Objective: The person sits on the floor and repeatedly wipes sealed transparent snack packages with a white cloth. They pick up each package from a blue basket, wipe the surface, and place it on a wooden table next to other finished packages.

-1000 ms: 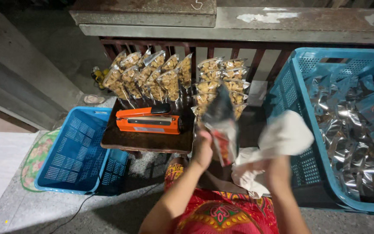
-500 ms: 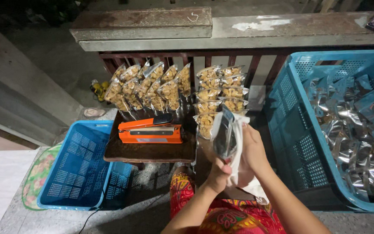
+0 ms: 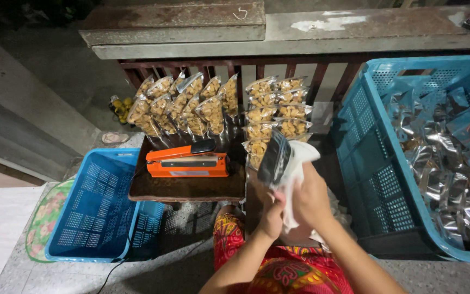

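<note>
Both hands are now sitting closer together than half a second ago, and the pouch [image 3: 274, 159] is tilting further toward ten o'clock, with the white cloth [image 3: 296, 179] now wrapping more of its lower half. A second ago the right hand was holding the cloth out at three o'clock, well apart from the pouch.

The left hand [image 3: 271, 219] is closing around the bottom of the pouch from six o'clock, fingers curled on it. The right hand [image 3: 311, 200] is pressing the cloth against the pouch's side, closed over the fabric. The pouch is showing a dark, glossy face with a silvery edge, and it is being held up in the air just at four o'clock of the orange sealing machine [image 3: 188, 161], in front of the person's lap.

The sealing machine is lying on a small dark worktop [image 3: 186, 188]. At twelve o'clock of it, rows of clear filled snack bags [image 3: 213, 106] are leaning upright against a dark wooden railing [image 3: 300, 68], under a concrete ledge [image 3: 322, 30]. At three o'clock a large blue crate [image 3: 373, 163] is holding a heap of silvery pouches [image 3: 452, 158]. At eight o'clock a smaller blue basket [image 3: 96, 209] is standing on the concrete floor [image 3: 44, 71], touching a patterned mat [image 3: 44, 215]. The person's red patterned clothing [image 3: 284, 272] is showing at six o'clock.
</note>
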